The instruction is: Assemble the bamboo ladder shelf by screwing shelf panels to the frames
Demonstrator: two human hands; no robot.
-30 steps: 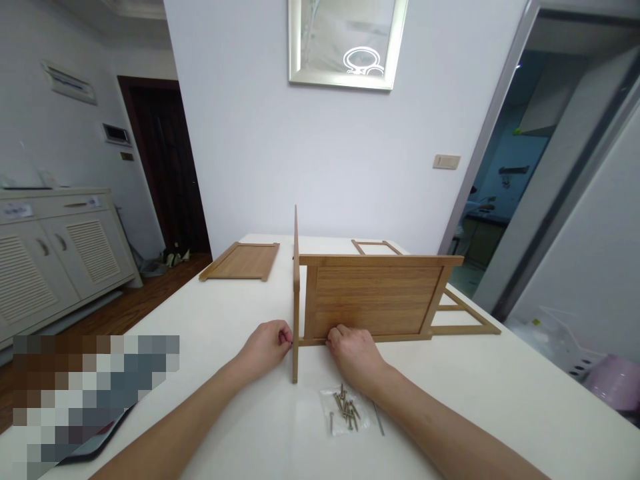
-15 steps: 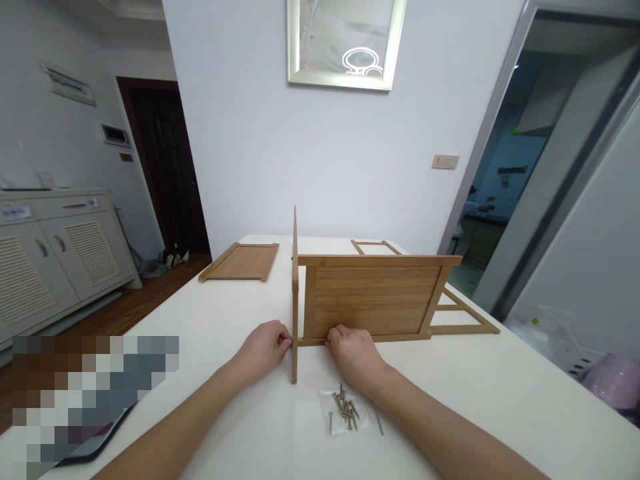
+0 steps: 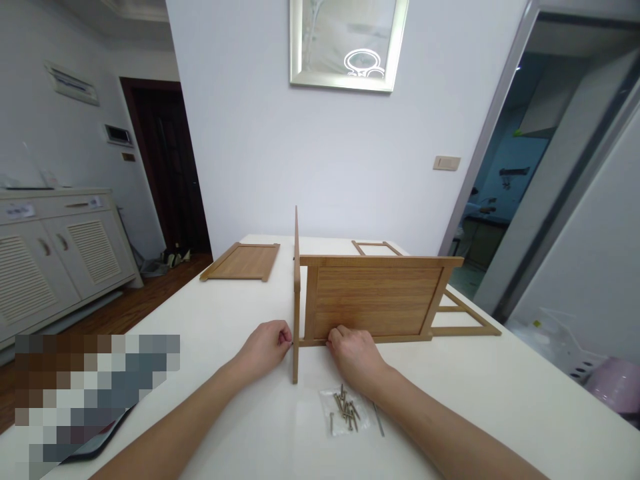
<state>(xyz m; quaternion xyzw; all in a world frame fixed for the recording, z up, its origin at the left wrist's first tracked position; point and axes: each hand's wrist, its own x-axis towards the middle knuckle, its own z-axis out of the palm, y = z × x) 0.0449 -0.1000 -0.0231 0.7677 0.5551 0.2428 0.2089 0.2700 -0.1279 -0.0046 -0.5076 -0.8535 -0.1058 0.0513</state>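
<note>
A wooden panel [image 3: 375, 300] with a framed border stands on its long edge, meeting an upright wooden side frame [image 3: 297, 300] seen almost edge-on. My right hand [image 3: 353, 350] is closed on the panel's bottom rail near that joint. On the frame's left face, low down, my left hand [image 3: 270, 343] pinches a small dark piece that looks like a screw; the fingers mostly hide it. Another small dark tip pokes out of the same face higher up. Close to my right wrist lie a clear bag of screws [image 3: 345, 410] and a thin metal rod [image 3: 379, 420], perhaps a hex key.
Another wooden panel [image 3: 245, 261] lies flat at the back left of the white table [image 3: 225, 427]. Open wooden frames [image 3: 465, 330] lie behind the standing panel on the right. A dark-edged, pixelated object [image 3: 95, 453] is at the front left. The wall stands behind the table.
The view has shifted very slightly. Both hands and the wooden parts keep the same places and grips.
</note>
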